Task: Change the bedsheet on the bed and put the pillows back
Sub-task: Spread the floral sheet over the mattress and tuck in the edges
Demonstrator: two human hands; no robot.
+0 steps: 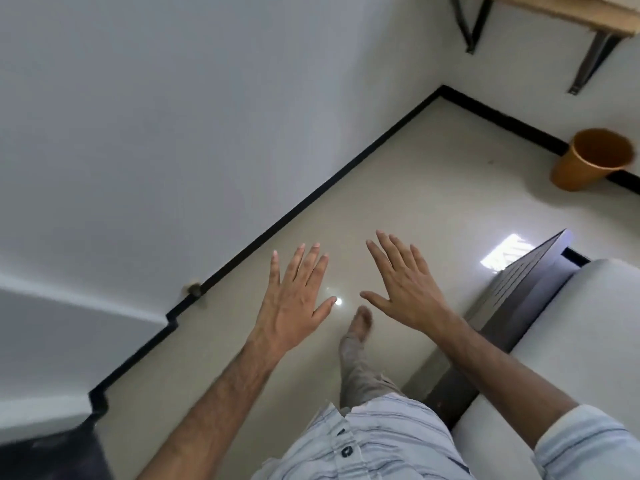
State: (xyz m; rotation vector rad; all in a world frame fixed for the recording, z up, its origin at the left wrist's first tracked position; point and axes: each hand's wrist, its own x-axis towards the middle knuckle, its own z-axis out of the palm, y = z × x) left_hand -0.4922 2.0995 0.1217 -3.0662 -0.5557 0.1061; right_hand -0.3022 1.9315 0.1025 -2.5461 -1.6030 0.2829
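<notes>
My left hand and my right hand are held out in front of me over the floor, palms down, fingers spread and straight, holding nothing. The bed lies along the right edge of the view, showing a white mattress surface on a dark frame. No pillows or loose sheets are in sight. One bare foot is stepping forward on the tiles below my hands.
A glossy cream tile floor runs between the white wall on the left and the bed. An orange bin stands in the far right corner, below a wooden wall shelf on black brackets. Something dark sits at bottom left.
</notes>
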